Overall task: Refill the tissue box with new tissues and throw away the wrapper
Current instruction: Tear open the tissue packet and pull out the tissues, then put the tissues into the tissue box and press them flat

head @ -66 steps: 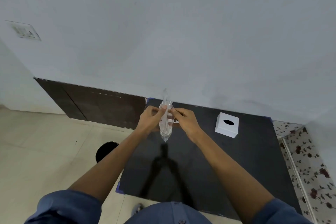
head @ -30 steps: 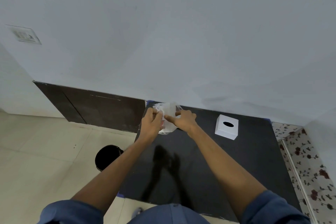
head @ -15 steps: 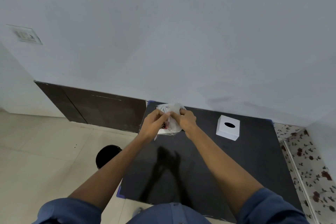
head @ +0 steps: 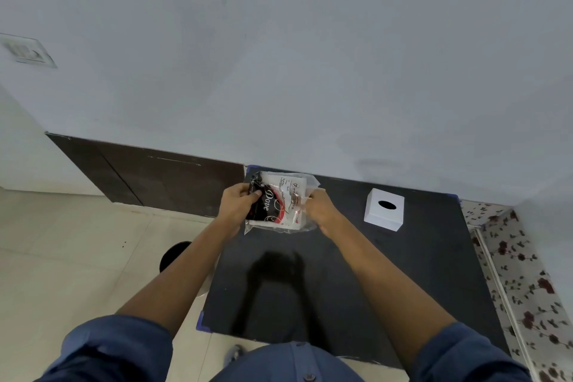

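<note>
A tissue pack [head: 280, 201] in clear plastic wrapper with black, red and white print is held flat above the far left part of the black table [head: 356, 282]. My left hand [head: 237, 206] grips its left edge. My right hand [head: 319, 209] pinches the wrapper's right edge. The white tissue box [head: 384, 209], a cube with a dark oval slot on top, stands on the table to the right of my hands, apart from them.
A black round bin [head: 172, 254] stands on the tiled floor just left of the table, partly behind my left forearm. A wall runs close behind the table. A flower-patterned surface [head: 521, 273] borders the table's right edge.
The pack was held edge-on and upright earlier. It has been turned flat so its printed face shows, and both hands now hold it by opposite edges slightly farther from me.
</note>
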